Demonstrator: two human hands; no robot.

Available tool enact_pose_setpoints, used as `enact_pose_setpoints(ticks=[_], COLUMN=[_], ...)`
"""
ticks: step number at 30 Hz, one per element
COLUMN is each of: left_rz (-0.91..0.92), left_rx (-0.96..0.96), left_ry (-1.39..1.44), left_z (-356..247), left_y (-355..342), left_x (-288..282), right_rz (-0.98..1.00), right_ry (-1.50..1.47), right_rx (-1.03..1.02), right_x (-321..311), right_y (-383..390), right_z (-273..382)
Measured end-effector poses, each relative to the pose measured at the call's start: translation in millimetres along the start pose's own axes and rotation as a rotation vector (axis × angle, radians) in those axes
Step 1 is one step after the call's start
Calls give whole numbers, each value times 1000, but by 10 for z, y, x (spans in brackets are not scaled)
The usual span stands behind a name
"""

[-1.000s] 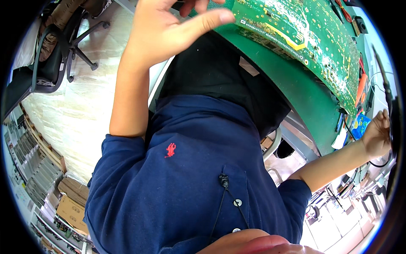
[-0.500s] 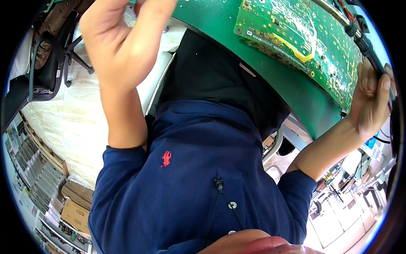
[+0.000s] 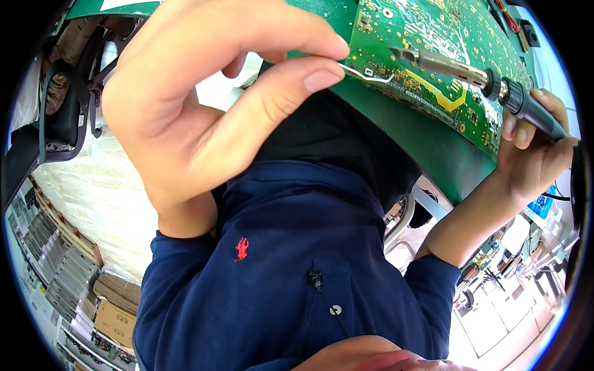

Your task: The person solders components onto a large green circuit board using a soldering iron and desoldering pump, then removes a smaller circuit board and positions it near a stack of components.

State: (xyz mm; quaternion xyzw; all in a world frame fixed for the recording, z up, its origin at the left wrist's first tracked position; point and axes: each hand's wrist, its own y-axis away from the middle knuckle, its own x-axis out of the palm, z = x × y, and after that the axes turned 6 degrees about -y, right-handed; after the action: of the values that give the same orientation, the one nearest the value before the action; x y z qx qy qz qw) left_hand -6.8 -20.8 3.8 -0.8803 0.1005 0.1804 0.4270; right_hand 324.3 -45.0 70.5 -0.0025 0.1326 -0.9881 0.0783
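Thumb and index finger of my left hand (image 3: 201,102) pinch a thin silvery solder wire (image 3: 371,78). Its bent free end reaches over the near left corner of a large green circuit board (image 3: 445,37). My right hand (image 3: 532,151) grips the dark handle of a soldering iron (image 3: 461,69). The iron points left across the board, and its broad tip lies a little above and right of the wire's end, apart from it in the picture. Whether the tip touches the board I cannot tell.
Under the board lies a green work surface (image 3: 427,142), its edge close to my lap. A black office chair (image 3: 68,105) stands at the left, with a cardboard box (image 3: 114,321) farther down that side. Red wires (image 3: 507,17) lie beyond the board at the far right.
My left hand has come right and down, bringing the solder wire into view over the board. The soldering iron has swung lower, so its tip now shows above the board.
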Motion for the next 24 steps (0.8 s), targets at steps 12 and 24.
enact_pose_setpoints(ticks=[12, 24], left_rz=[-99, 0], left_rx=[-67, -65], left_ry=[-30, -103], left_z=[58, -42], left_y=[51, -13], left_x=[-37, 13], right_rz=[15, -75], right_ry=[174, -67], right_rx=[-55, -49], right_x=[-51, 55], right_y=[14, 33], right_z=[-117, -105])
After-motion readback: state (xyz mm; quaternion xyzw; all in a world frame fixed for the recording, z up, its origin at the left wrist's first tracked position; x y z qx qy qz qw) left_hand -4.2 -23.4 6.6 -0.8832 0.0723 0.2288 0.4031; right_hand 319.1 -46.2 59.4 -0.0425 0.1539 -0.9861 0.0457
